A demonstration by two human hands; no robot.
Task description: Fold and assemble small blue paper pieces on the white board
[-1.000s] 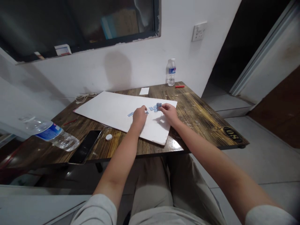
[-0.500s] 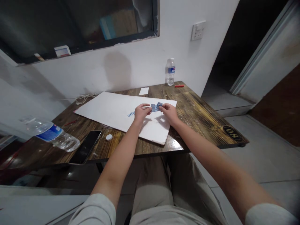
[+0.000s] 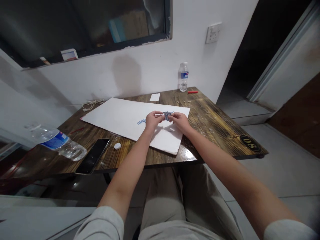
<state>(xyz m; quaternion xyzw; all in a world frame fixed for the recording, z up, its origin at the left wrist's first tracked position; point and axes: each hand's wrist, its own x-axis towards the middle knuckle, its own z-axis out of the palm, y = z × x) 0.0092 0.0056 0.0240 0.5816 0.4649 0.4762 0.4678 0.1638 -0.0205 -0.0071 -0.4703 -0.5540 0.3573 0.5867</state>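
Left hand [image 3: 153, 120] and right hand [image 3: 181, 122]: I am pinching small blue pieces [image 3: 167, 115] between fingertips, over the white board [image 3: 115, 115]. Risk: my fingers are covering their edges; uneven pressure could send one slipping.

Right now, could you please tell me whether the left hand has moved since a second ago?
Yes, the left hand has moved rightward over the white board; its fingertips are now closer to the board's right edge.
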